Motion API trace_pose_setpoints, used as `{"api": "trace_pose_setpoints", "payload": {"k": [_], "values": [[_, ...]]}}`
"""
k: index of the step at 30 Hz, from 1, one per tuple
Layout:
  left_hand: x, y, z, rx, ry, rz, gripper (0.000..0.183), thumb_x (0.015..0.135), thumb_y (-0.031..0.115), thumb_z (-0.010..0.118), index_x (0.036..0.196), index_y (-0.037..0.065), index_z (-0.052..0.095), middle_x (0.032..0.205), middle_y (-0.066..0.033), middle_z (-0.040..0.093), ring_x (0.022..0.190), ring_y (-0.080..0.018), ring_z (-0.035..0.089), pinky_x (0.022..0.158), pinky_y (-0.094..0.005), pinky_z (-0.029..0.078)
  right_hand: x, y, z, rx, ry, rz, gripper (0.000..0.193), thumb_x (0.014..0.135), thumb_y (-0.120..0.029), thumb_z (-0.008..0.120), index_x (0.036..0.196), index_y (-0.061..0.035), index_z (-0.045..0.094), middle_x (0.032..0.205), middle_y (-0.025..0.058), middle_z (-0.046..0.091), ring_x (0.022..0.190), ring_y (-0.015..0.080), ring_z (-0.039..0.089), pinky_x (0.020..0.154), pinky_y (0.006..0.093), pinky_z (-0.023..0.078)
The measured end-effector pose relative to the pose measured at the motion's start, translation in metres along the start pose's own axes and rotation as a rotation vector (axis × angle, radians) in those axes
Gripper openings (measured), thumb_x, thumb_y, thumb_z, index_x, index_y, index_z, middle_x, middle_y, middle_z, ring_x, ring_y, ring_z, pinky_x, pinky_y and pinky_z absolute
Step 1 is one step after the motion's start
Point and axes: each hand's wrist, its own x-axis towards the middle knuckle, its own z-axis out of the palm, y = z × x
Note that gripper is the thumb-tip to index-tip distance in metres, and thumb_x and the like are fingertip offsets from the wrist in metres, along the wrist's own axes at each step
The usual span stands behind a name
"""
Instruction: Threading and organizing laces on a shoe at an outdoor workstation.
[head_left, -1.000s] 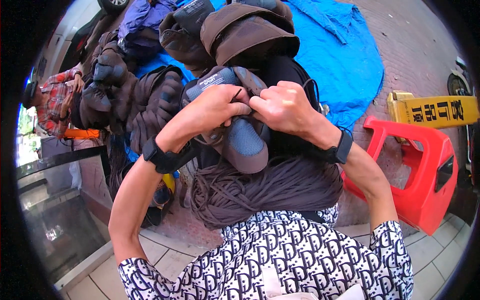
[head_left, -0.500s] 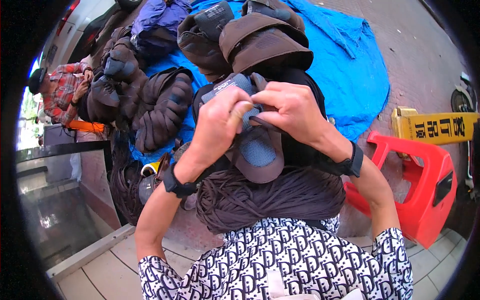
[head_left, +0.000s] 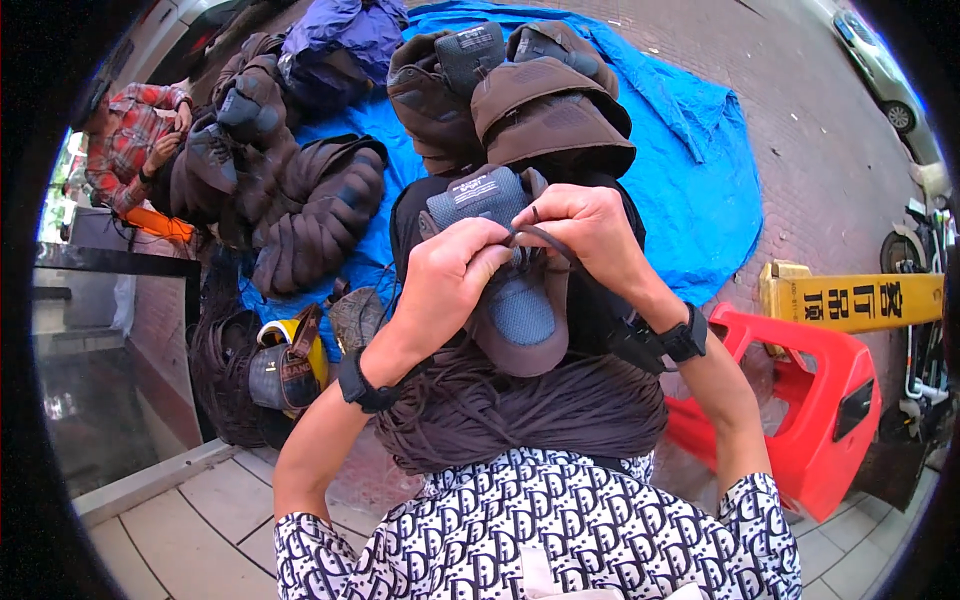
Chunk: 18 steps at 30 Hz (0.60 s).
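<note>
On my lap rests a brown shoe upper with grey-blue mesh at its toe and tongue, its toe pointing toward me. My right hand pinches a dark brown shoelace above the upper's throat. Thumb and forefinger of my left hand are pressed together at the eyelets beside it, on the lace or the upper's edge; the fingers hide which. A thick bundle of dark brown laces lies across my lap, just under the toe.
More brown shoe uppers are heaped ahead on a blue tarp, with a long stack at left. A person in a plaid shirt works far left. A red stool and yellow sign stand right; a glass-sided case is left.
My hands have shifted slightly, and a length of lace now shows stretched from my right hand toward the eyelets. The whole view has turned a little.
</note>
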Motion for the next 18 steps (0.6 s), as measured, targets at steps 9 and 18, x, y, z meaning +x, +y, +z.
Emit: {"api": "trace_pose_setpoints", "payload": {"k": [9, 18], "values": [[0.004, 0.002, 0.0, -0.461, -0.012, -0.359, 0.011, 0.086, 0.006, 0.048, 0.085, -0.002, 0.056, 0.075, -0.0032, 0.057, 0.068, -0.008, 0.054, 0.064, -0.0209, 0.045, -0.01, 0.003, 0.011, -0.394, -0.171, -0.556, 0.004, 0.066, -0.01, 0.06, 0.066, -0.0073, 0.059, 0.064, 0.0058, 0.054, 0.06, 0.0209, 0.058, 0.052, 0.0317, 0.048], [0.006, -0.002, 0.0, -0.442, -0.058, -0.408, 0.012, 0.084, 0.006, 0.051, 0.088, -0.003, 0.057, 0.073, -0.0051, 0.061, 0.064, -0.0081, 0.055, 0.06, -0.0204, 0.045, 0.002, -0.007, 0.008, 0.312, 0.022, 0.27, 0.016, 0.066, -0.006, 0.068, 0.081, 0.0016, 0.066, 0.065, 0.0033, 0.06, 0.052, 0.0059, 0.053, 0.044, 0.019, 0.04]]}}
